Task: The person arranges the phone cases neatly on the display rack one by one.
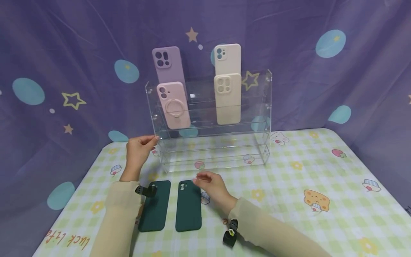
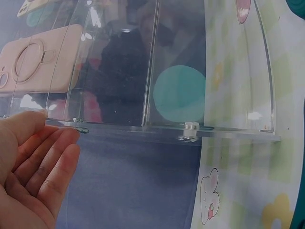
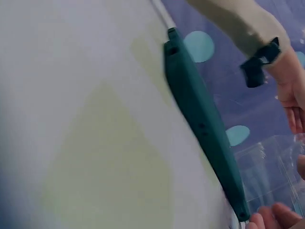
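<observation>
A clear acrylic display rack [image 1: 212,166] stands on the table. My left hand [image 1: 138,151] pinches its left side panel, thumb and fingertips at the panel's edge in the left wrist view. Two dark green phone cases lie flat in front of the rack, a left case [image 1: 158,210] partly behind my left wrist strap and a right case [image 1: 188,212]. Beside the right case's top corner is my right hand [image 1: 216,189], fingers loosely bent and holding nothing. On the rack lean a purple case [image 1: 171,73], a pink case with a ring [image 1: 179,123], a white case [image 1: 233,64] and a cream case [image 1: 228,110].
A green-and-white checked tablecloth [image 1: 279,221] with cartoon prints covers the table. Behind the rack hangs a purple curtain [image 1: 289,85] with stars and teal spots. A dark strap [image 1: 231,233] goes round my right wrist.
</observation>
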{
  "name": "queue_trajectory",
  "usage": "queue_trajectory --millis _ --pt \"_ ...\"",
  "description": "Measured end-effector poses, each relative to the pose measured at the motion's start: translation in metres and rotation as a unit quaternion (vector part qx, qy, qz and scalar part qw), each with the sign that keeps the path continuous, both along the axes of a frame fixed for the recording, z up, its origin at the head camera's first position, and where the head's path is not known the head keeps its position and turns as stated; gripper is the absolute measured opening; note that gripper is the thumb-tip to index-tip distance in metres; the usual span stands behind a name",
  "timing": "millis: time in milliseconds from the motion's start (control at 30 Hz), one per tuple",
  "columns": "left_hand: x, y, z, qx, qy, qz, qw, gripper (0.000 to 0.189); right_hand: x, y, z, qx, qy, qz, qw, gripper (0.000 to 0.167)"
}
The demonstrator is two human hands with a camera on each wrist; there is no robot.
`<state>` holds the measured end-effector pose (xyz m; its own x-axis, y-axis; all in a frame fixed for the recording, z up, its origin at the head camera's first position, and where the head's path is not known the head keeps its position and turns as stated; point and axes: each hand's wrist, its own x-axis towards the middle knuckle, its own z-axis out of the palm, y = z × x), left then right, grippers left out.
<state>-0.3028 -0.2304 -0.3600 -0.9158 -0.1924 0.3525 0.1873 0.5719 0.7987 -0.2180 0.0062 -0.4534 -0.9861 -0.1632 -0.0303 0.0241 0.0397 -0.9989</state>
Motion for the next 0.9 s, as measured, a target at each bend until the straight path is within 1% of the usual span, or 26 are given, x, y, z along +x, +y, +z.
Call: queue_trajectory --millis 100,267,367,467,567,667,700,767,900 --pt "-0.0003 0.0008 0.0003 0.002 0.004 -0.001 1.0 0.03 0.0006 -0.0041 -0.002 0.034 0.011 0.015 0.9992 0.045" --pt "-0.0012 0.0011 0.0004 0.003 0.01 -0.005 0.9999 0.03 -0.0015 -0.0061 -0.003 0.072 0.016 0.017 0.9972 0.047" --pt "-0.0021 0.0007 0.0 0.002 0.008 -0.005 1.0 0.03 -0.0022 -0.0069 -0.0049 0.102 0.025 0.035 0.9938 0.05" --pt "-0.0027 0.0005 0.0002 0.0 0.006 -0.004 1.0 0.03 -0.0032 -0.0079 -0.0072 0.156 0.056 0.059 0.9844 0.056" --pt "-0.0027 0.0005 0.0008 -0.001 0.005 -0.002 1.0 0.03 -0.0041 -0.0087 -0.0096 0.219 0.097 0.076 0.968 0.066" --pt "-0.0017 0.0005 0.0013 0.002 0.004 -0.001 1.0 0.031 -0.0038 -0.0095 -0.01 0.256 0.115 0.081 0.9564 0.075" --pt "-0.0013 0.0006 0.0014 0.003 0.004 -0.001 1.0 0.031 -0.0034 -0.0097 -0.0097 0.263 0.118 0.08 0.9542 0.077" --pt "-0.0004 0.0007 0.0013 0.005 0.004 -0.001 1.0 0.031 -0.0024 -0.0099 -0.0091 0.265 0.12 0.076 0.9537 0.077" --pt "0.0 0.0009 0.0004 0.007 0.004 -0.002 1.0 0.032 -0.0015 -0.0096 -0.0104 0.256 0.121 0.067 0.9568 0.071"
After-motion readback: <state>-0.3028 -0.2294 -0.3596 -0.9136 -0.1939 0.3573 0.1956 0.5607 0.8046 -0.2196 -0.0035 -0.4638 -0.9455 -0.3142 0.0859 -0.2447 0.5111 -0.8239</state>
